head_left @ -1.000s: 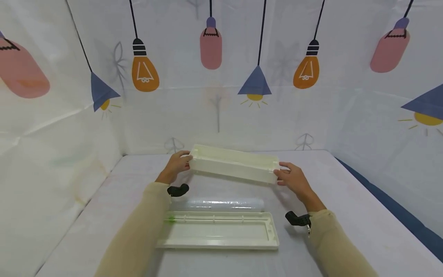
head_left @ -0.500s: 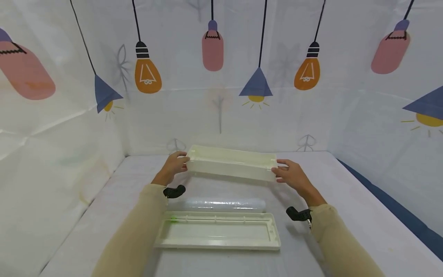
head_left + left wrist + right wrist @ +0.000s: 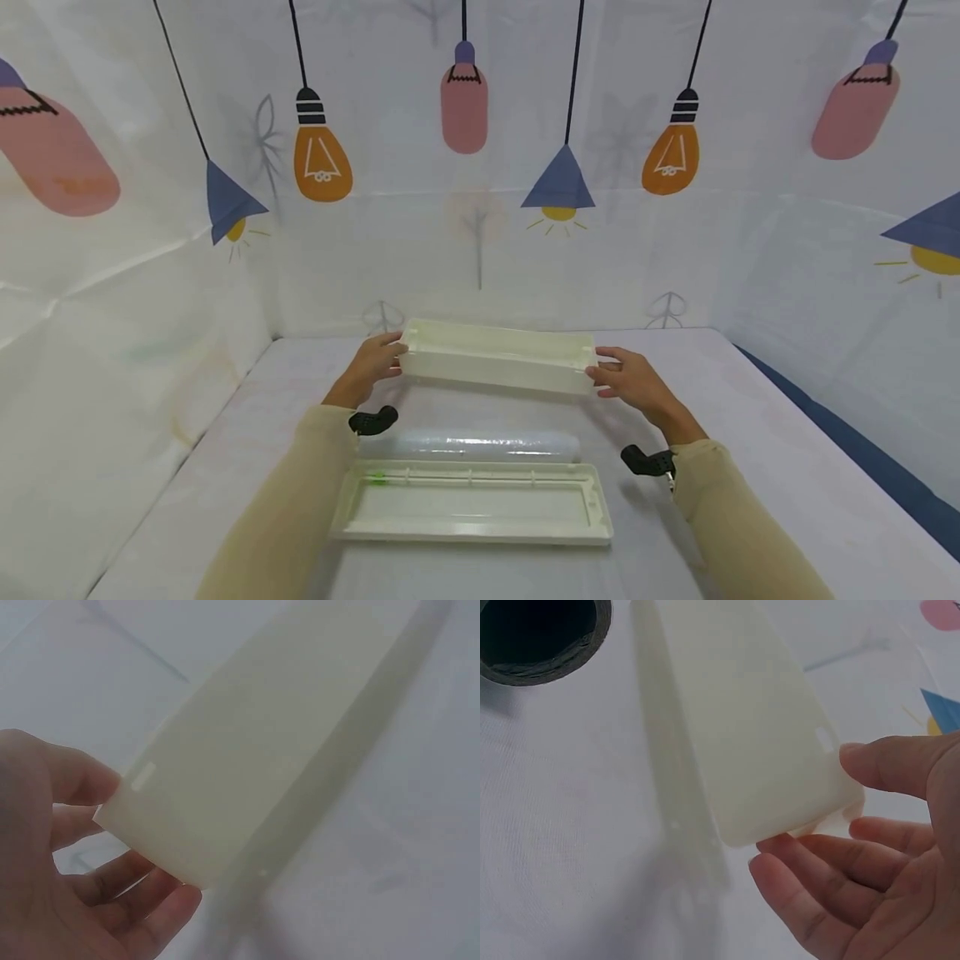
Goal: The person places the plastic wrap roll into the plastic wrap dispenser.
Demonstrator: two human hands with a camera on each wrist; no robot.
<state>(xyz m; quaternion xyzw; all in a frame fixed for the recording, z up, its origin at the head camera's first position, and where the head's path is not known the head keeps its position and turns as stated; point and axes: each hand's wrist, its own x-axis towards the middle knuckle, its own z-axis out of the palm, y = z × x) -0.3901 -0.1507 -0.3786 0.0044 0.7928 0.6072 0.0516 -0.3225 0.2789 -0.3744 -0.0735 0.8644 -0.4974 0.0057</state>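
You are holding the box (image 3: 495, 371) between both hands at the middle of the head view, just below the pictured backdrop (image 3: 480, 250). Its hollow side faces up, and it slopes a little, with the right end lower in the frame. You can't tell from here whether its underside touches the table (image 3: 757, 483).

Your left hand (image 3: 369, 367) grasps the left end: in the left wrist view your thumb sits at the upper edge, at left centre, while your other fingers curl at the end below it. Your right hand (image 3: 632, 382) grasps the right end: in the right wrist view your thumb presses the upper edge at right centre, and your fingertips reach the lower edge.

Below the box in the head view, the clear roll (image 3: 480, 444) lies crosswise on the table; its dark hollow end fills the upper left corner of your right wrist view. Just below the roll, at bottom centre, you have the tray (image 3: 472, 537), lying flat, with a small green mark (image 3: 377, 478) at its upper left. Your beige sleeves (image 3: 277, 500) come in from the bottom edge, a black wrist camera (image 3: 647, 461) showing at each cuff. A blue strip (image 3: 847, 429) runs down the right side of the frame.
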